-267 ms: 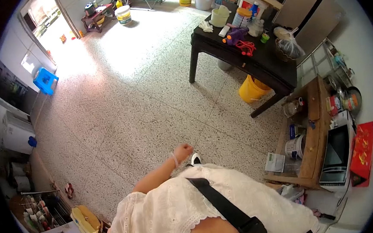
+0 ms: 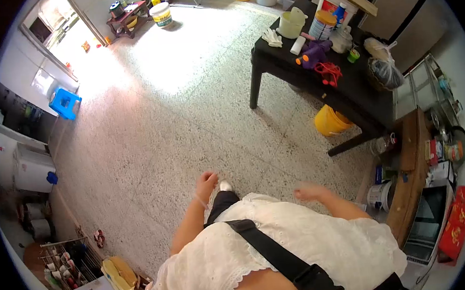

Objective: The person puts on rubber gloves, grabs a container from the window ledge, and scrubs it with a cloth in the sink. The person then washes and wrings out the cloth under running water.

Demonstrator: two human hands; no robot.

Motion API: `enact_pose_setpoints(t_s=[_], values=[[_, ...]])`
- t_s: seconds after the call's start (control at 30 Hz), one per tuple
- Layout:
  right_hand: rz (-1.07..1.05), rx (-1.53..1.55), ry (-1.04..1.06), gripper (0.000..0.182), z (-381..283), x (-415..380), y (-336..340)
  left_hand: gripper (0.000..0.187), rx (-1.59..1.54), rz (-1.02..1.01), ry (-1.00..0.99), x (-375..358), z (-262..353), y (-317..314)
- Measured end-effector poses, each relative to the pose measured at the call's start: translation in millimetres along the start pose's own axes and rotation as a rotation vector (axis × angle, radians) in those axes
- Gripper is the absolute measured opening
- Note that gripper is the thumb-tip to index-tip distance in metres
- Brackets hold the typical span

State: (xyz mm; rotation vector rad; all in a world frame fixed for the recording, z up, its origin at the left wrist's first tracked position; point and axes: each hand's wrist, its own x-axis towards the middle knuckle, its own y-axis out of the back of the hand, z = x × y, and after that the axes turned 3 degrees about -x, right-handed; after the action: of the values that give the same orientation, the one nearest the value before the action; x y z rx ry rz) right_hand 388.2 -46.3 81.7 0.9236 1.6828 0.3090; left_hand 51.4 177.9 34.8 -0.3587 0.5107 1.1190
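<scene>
My left hand (image 2: 207, 182) hangs over the speckled floor, left of a white shoe (image 2: 225, 186); its fingers are curled in and nothing shows in them. Low in front of the white blouse (image 2: 324, 225), my right hand (image 2: 308, 192) is smeared by motion, so its fingers cannot be made out. Neither hand touches an object that I can see. A black strap (image 2: 272, 255) crosses the blouse.
A dark table (image 2: 286, 60) at upper right bears containers and a purple item (image 2: 316, 52); a yellow bucket (image 2: 332, 121) is beneath. A wooden cabinet (image 2: 411, 170) stands at right, a blue stool (image 2: 65, 103) at left, a rack (image 2: 68, 264) at lower left.
My right hand has come into view. My left hand has shifted left and slightly up. The table and cabinet now appear farther right, and a dark trouser leg shows.
</scene>
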Motion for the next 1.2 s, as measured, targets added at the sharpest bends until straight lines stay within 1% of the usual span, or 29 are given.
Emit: enact_pose_setpoints(t_s=[0.03, 0.07, 0.1, 0.13, 0.17, 0.23, 0.3, 0.33, 0.37, 0.4, 0.43, 0.5, 0.6, 0.63, 0.7, 0.73, 0.77, 0.8, 0.83, 0.87, 0.9, 0.93, 0.97, 1.03, 1.1, 1.13, 1.17, 1.2], values=[[0.061, -0.039, -0.018, 0.026, 8, 39, 15, 0.016, -0.045, 0.055, 0.081, 6, -3, 10], [0.203, 0.077, -0.018, 0.025, 16, 80, 45, 0.016, -0.089, 0.098, 0.129, 24, 5, 14], [0.248, 0.04, -0.034, 0.027, 14, 116, 72, 0.015, -0.124, 0.143, 0.197, 34, 4, 21], [0.396, 0.225, -0.081, 0.027, 4, 140, 98, 0.015, -0.155, 0.185, 0.275, 40, 3, 28], [0.514, 0.326, -0.003, 0.026, 1, 169, 133, 0.014, -0.167, 0.186, 0.277, 58, 16, 32], [0.718, 0.527, -0.007, 0.023, -6, 215, 172, 0.014, -0.188, 0.184, 0.285, 96, 45, 38], [0.562, 1.104, -0.092, 0.021, 13, 274, 216, 0.015, -0.108, 0.025, 0.195, 165, 63, 65], [0.554, 1.274, -0.04, 0.022, 34, 291, 242, 0.015, -0.075, -0.046, 0.168, 189, 66, 70], [0.551, 1.45, 0.019, 0.023, 55, 306, 276, 0.016, -0.083, 0.031, 0.142, 206, 97, 56], [0.661, 1.833, -0.069, 0.025, 68, 322, 308, 0.017, -0.084, 0.108, 0.106, 222, 133, 38], [0.766, 2.223, -0.178, 0.028, 81, 339, 331, 0.018, -0.033, 0.096, 0.088, 234, 155, 26], [0.956, 2.198, -0.315, 0.036, 121, 366, 380, 0.021, 0.067, 0.059, 0.023, 264, 201, 2], [0.975, 2.047, -0.561, 0.045, 156, 386, 450, 0.022, 0.149, -0.045, -0.098, 318, 227, -27], [1.048, 2.066, -0.531, 0.046, 152, 408, 465, 0.021, 0.23, -0.001, -0.093, 324, 222, -27], [1.153, 1.851, -0.743, 0.038, 185, 432, 502, 0.021, 0.393, 0.045, -0.186, 364, 253, -37], [1.137, 1.652, -0.807, 0.034, 203, 452, 501, 0.02, 0.263, 0.107, -0.126, 375, 246, -37], [1.108, 1.446, -0.874, 0.03, 222, 471, 490, 0.02, 0.231, 0.107, -0.073, 384, 254, -36], [1.247, 1.287, -0.748, 0.031, 230, 486, 477, 0.02, 0.19, 0.111, -0.014, 389, 260, -36], [1.313, 1.186, -0.629, 0.033, 220, 484, 484, 0.02, 0.135, 0.12, 0.04, 397, 264, -39], [1.364, 1.073, -0.503, 0.035, 192, 474, 498, 0.019, 0.103, 0.109, 0.004, 417, 252, -32], [1.394, 0.952, -0.37, 0.037, 165, 462, 514, 0.019, 0.128, 0.109, -0.056, 425, 260, -39], [1.373, 0.786, -0.209, 0.033, 145, 456, 527, 0.019, 0.156, 0.118, -0.113, 432, 279, -46], [1.354, 0.82, -0.06, 0.029, 120, 458, 541, 0.019, 0.187, 0.133, -0.172, 437, 300, -46], [1.194, 0.833, 0.061, 0.028, 68, 460, 573, 0.018, -0.001, 0.04, -0.294, 448, 348, -61], [0.96, 0.781, 0.212, 0.028, 21, 478, 598, 0.018, 0.146, -0.033, -0.409, 464, 395, -68], [0.84, 0.75, 0.275, 0.028, -1, 485, 606, 0.018, 0.168, 0.002, -0.474, 469, 422, -75], [0.731, 0.835, 0.347, 0.028, -23, 494, 614, 0.019, 0.19, 0.032, -0.53, 476, 446, -81], [0.621, 0.92, 0.412, 0.028, -48, 502, 623, 0.019, 0.148, 0.07, -0.618, 486, 464, -84]])
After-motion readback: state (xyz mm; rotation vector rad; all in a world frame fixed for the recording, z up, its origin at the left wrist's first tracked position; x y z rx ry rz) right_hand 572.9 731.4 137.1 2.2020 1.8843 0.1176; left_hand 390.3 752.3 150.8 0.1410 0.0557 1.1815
